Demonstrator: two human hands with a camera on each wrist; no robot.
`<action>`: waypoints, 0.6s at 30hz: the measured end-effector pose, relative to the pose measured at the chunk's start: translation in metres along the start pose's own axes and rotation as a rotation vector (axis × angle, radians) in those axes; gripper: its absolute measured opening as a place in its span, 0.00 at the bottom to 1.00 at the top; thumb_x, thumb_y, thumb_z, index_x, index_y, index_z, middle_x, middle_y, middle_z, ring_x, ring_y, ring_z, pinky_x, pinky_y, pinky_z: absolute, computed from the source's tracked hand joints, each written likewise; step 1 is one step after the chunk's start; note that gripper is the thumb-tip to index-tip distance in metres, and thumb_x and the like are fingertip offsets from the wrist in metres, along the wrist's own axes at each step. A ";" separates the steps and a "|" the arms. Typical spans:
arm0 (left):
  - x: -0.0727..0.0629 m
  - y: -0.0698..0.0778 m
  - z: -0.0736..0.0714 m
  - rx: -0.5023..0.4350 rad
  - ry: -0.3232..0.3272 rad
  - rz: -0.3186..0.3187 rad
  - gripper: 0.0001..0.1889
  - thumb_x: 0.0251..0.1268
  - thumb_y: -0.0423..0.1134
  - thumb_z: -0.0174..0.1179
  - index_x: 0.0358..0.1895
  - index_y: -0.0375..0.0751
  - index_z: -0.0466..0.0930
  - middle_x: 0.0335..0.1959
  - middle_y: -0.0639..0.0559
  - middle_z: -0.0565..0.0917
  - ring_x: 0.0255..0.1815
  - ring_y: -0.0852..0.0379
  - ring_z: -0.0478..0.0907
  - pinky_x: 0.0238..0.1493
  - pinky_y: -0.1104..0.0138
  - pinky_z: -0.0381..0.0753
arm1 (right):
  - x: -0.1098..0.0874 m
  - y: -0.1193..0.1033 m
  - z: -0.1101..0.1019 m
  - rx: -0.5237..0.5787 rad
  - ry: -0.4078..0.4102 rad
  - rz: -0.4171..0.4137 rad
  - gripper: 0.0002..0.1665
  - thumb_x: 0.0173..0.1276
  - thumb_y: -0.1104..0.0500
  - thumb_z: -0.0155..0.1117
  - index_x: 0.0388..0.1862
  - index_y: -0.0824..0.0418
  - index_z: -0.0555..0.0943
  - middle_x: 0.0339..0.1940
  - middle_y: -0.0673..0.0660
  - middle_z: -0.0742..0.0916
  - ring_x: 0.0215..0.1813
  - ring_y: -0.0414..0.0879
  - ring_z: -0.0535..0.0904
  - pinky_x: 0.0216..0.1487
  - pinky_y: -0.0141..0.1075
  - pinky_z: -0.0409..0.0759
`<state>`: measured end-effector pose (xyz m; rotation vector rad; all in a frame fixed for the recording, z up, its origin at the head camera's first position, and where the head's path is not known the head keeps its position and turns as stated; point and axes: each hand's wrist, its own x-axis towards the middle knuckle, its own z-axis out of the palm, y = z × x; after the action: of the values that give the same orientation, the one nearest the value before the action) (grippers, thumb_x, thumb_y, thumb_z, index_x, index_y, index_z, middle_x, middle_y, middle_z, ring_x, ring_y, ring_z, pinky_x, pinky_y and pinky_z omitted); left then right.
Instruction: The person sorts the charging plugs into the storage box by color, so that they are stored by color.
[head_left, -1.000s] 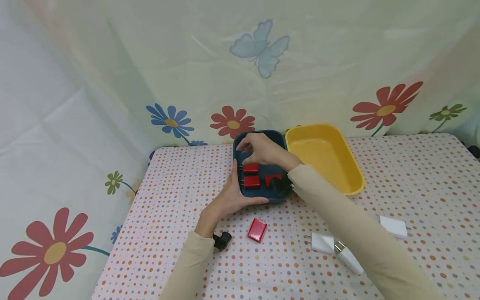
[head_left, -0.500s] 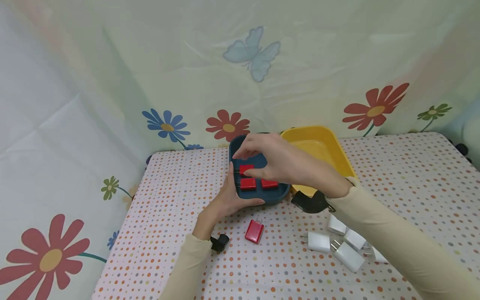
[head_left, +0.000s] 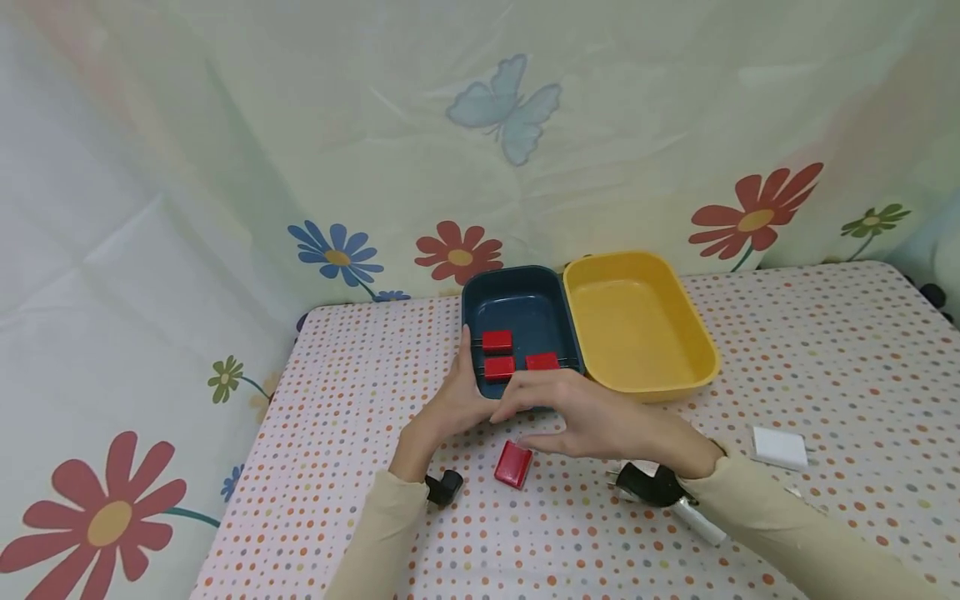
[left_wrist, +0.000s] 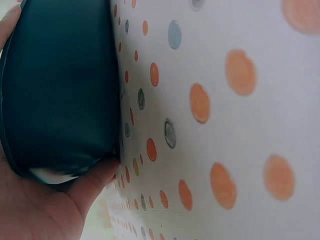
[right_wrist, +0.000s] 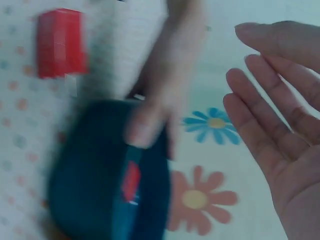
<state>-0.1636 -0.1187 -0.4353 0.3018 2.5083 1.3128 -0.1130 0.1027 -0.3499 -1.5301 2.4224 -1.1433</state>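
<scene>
Spread round the near left corner of a dark blue tray (head_left: 517, 312), my left hand (head_left: 459, 400) touches its wall with straight fingers and thumb. Inside the tray lie red plug adapters: one (head_left: 497, 342), a second (head_left: 498, 368) just below it, and a third (head_left: 542, 361) to the right. A loose red plug adapter (head_left: 513, 464) rests on the table in front of the tray. My right hand (head_left: 577, 412) is held above the table beside that loose adapter, thumb and fingers apart, nothing between them. In the right wrist view, its palm and fingertips (right_wrist: 237, 82) show bare.
A yellow tray (head_left: 637, 325) stands against the blue tray's right side. White plug adapters lie on the dotted cloth at the right, one (head_left: 780, 447) apart and another (head_left: 701, 523) partly under my right wrist. A flowered curtain (head_left: 360, 150) hangs behind the table.
My right hand has drawn back from over the blue tray, down towards the loose red plug adapter. The far part of the tray is uncovered now. My left hand has stayed at the tray's corner.
</scene>
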 end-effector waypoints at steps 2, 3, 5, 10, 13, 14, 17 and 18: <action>0.002 -0.001 0.000 0.000 0.010 0.021 0.71 0.55 0.54 0.76 0.85 0.50 0.22 0.86 0.42 0.46 0.84 0.40 0.46 0.75 0.38 0.63 | -0.004 0.004 0.012 0.044 -0.056 0.040 0.18 0.64 0.66 0.79 0.53 0.57 0.87 0.48 0.48 0.86 0.52 0.39 0.82 0.55 0.37 0.85; 0.002 -0.001 0.000 0.006 0.015 0.025 0.71 0.56 0.54 0.76 0.85 0.49 0.23 0.86 0.42 0.46 0.84 0.40 0.47 0.75 0.38 0.62 | -0.005 0.006 0.017 0.061 -0.084 0.063 0.19 0.64 0.66 0.78 0.54 0.57 0.87 0.49 0.48 0.86 0.53 0.40 0.82 0.56 0.37 0.85; 0.002 -0.001 0.001 0.000 0.016 0.026 0.71 0.56 0.53 0.77 0.85 0.49 0.22 0.86 0.43 0.46 0.85 0.41 0.46 0.76 0.38 0.62 | -0.007 0.011 0.027 0.070 -0.124 0.096 0.20 0.64 0.67 0.78 0.54 0.57 0.87 0.50 0.50 0.86 0.54 0.42 0.82 0.57 0.38 0.85; 0.002 0.000 0.003 -0.010 0.022 -0.013 0.73 0.55 0.55 0.79 0.85 0.53 0.22 0.87 0.47 0.43 0.85 0.43 0.43 0.77 0.39 0.60 | -0.007 0.021 0.045 0.044 -0.186 0.118 0.20 0.63 0.69 0.78 0.53 0.61 0.87 0.48 0.51 0.86 0.53 0.47 0.81 0.57 0.35 0.83; 0.001 0.000 0.004 -0.015 0.023 -0.036 0.74 0.53 0.57 0.80 0.85 0.55 0.22 0.87 0.48 0.42 0.85 0.43 0.43 0.78 0.39 0.59 | -0.008 0.025 0.051 0.025 -0.209 0.126 0.19 0.63 0.70 0.77 0.53 0.62 0.87 0.49 0.50 0.85 0.53 0.47 0.81 0.58 0.35 0.83; 0.001 0.000 0.004 -0.015 0.023 -0.043 0.74 0.53 0.57 0.80 0.85 0.56 0.22 0.87 0.49 0.42 0.86 0.43 0.43 0.78 0.39 0.59 | -0.008 0.027 0.053 0.024 -0.216 0.134 0.19 0.63 0.70 0.77 0.53 0.61 0.87 0.49 0.50 0.85 0.53 0.46 0.81 0.58 0.35 0.83; 0.000 0.000 0.004 -0.011 0.025 -0.053 0.74 0.52 0.59 0.80 0.85 0.58 0.22 0.87 0.49 0.41 0.86 0.43 0.42 0.78 0.39 0.58 | -0.009 0.032 0.057 0.027 -0.232 0.165 0.19 0.63 0.70 0.77 0.53 0.60 0.87 0.51 0.49 0.85 0.55 0.45 0.80 0.60 0.38 0.82; 0.000 -0.001 0.004 -0.011 0.026 -0.055 0.74 0.52 0.59 0.80 0.85 0.59 0.22 0.87 0.49 0.41 0.86 0.43 0.42 0.78 0.39 0.58 | -0.009 0.033 0.059 0.027 -0.240 0.176 0.20 0.63 0.70 0.77 0.53 0.59 0.87 0.51 0.48 0.84 0.55 0.44 0.79 0.60 0.39 0.82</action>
<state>-0.1623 -0.1162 -0.4379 0.2137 2.5109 1.3172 -0.1093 0.0852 -0.4157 -1.3283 2.3174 -0.8996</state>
